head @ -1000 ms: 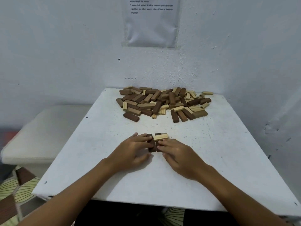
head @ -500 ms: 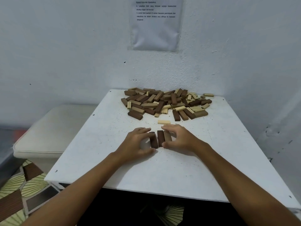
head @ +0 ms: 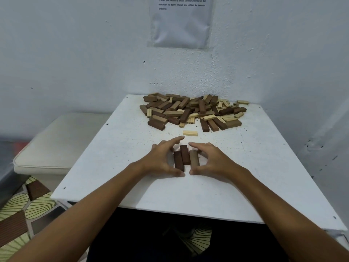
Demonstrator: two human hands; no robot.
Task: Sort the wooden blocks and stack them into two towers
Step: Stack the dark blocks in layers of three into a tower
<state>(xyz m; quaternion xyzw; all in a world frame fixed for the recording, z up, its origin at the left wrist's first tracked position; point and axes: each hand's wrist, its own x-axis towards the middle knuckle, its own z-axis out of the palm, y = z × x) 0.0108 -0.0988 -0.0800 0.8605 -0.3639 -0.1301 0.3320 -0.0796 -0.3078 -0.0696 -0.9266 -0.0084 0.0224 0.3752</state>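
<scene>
Three brown wooden blocks lie side by side on the white table point(head: 188, 195): a dark block point(head: 178, 163) on the left, a dark middle block point(head: 185, 155) set slightly farther back, and a paler brown block point(head: 194, 159) on the right. My left hand point(head: 160, 159) arches round the left side of the row, its thumb at the near end. My right hand point(head: 213, 159) mirrors it on the right side, fingertip by the far end. One light block point(head: 190, 133) lies alone just beyond the hands. The mixed pile of dark and light blocks point(head: 192, 112) sits at the table's back.
The table stands against a white wall bearing a printed sheet point(head: 181, 21). A pale cushioned seat point(head: 56, 144) stands lower on the left. Patterned floor shows below the table's front left edge.
One second ago my right hand held the light block on the dark ones; it now lies alone farther back. Both hands have since spread round the row of three brown blocks.
</scene>
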